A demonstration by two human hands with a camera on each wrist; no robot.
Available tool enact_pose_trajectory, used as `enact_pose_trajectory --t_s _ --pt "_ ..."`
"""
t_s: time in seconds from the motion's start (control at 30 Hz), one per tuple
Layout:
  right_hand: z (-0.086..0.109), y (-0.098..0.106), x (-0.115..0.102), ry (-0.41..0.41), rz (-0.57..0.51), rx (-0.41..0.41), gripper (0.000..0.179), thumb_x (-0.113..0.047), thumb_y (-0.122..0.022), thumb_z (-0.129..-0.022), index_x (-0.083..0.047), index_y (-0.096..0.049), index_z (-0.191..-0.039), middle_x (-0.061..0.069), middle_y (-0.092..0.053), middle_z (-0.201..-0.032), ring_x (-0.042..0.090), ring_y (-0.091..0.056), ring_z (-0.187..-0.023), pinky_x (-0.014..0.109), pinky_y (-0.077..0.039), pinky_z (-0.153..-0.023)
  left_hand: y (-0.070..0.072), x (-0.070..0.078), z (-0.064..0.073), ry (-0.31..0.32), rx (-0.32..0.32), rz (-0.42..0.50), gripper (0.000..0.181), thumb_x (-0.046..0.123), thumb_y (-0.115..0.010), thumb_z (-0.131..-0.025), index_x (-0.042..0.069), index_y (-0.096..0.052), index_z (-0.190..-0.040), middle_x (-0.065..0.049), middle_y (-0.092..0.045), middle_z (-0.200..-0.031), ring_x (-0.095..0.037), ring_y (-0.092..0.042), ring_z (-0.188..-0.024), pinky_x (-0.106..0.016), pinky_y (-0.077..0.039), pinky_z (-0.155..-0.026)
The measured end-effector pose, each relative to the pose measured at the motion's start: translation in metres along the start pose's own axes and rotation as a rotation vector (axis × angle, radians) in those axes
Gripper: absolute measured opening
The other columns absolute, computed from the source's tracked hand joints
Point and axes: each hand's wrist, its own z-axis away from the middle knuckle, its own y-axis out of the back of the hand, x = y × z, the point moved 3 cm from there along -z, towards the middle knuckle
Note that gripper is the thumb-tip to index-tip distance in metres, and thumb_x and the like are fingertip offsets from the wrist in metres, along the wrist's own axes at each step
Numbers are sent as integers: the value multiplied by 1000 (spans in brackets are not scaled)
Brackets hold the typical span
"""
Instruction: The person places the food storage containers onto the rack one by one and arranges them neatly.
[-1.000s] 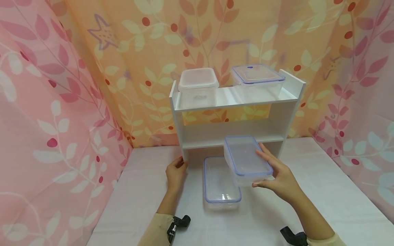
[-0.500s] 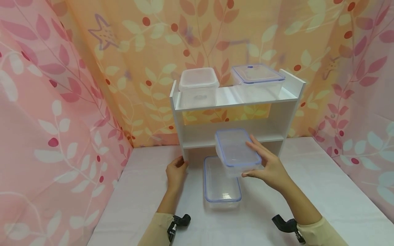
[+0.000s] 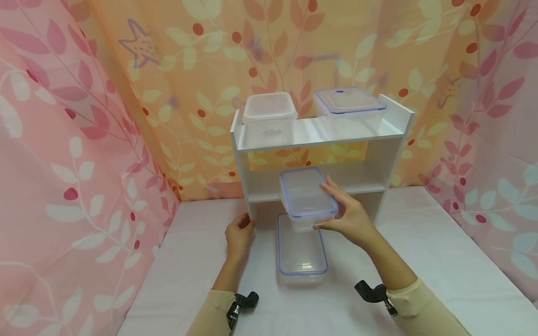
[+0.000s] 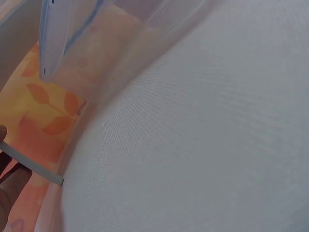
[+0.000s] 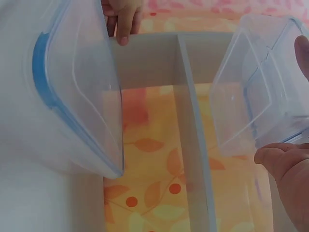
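Note:
My right hand [image 3: 350, 219] grips a clear plastic food container [image 3: 308, 191] with a blue-edged lid, thumb low on its near side and fingers along the right edge. The container is raised and slightly tilted in front of the middle shelf of a white rack [image 3: 353, 175]. Below it, a similar blue-edged food container [image 3: 300, 254] lies on the table, its far end overlapped by the raised one. My left hand [image 3: 239, 235] pinches the rack's left side panel near its foot; the left wrist view shows fingers [image 4: 12, 191] on both sides of the panel edge [image 4: 38, 166].
On the rack's top shelf stand a white-lidded container [image 3: 270, 116] at left and a larger blue-rimmed container [image 3: 352, 109] at right. A white cloth covers the table [image 3: 201, 247]. Patterned curtains [image 3: 201, 56] hang behind and on both sides.
My right hand has moved the container left and away from me, toward the middle shelf. The left hand stays at the panel, and the container on the table has not moved.

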Motion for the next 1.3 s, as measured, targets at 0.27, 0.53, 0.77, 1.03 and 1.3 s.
enact_pose_trajectory --t_s 0.27,0.53,0.77,1.03,1.3 --pt "-14 -12 1 -25 -50 -5 100 0 -86 -65 -11 -35 -149 0 -13 -162 20 -18 -147 21 -53 -85 0 2 1 26 -15 14 33 13 -74 -84 2 -69 -115 -18 -71 -108 -21 -69 -94 -20 -54 -67" --pt "-23 -17 -15 -39 43 28 100 -7 -88 -65 -3 -33 -148 10 -16 -161 23 -15 -148 10 -39 -98 0 2 1 28 -27 16 34 12 -72 -85 0 -67 -117 -20 -69 -111 -22 -68 -98 -20 -54 -71" --pt "-33 -19 -18 -70 85 21 99 -9 -87 -67 -8 -33 -150 6 -17 -161 20 -15 -148 13 -47 -89 1 1 1 21 -28 12 33 12 -73 -85 1 -68 -116 -20 -69 -111 -24 -68 -98 -23 -55 -73" --pt "-47 -26 -16 -70 126 39 99 -15 -88 -68 -8 -32 -150 1 -19 -160 17 -17 -147 32 -40 -106 3 8 2 51 -67 18 36 13 -72 -86 -2 -66 -118 -19 -69 -112 -26 -68 -101 -26 -55 -77" --pt "-59 -33 -8 -63 109 31 99 -15 -87 -70 -8 -30 -151 8 -17 -161 19 -12 -148 41 -30 -113 -1 1 0 19 -28 13 33 9 -72 -86 -2 -67 -116 -23 -68 -110 -24 -68 -96 -19 -53 -73"
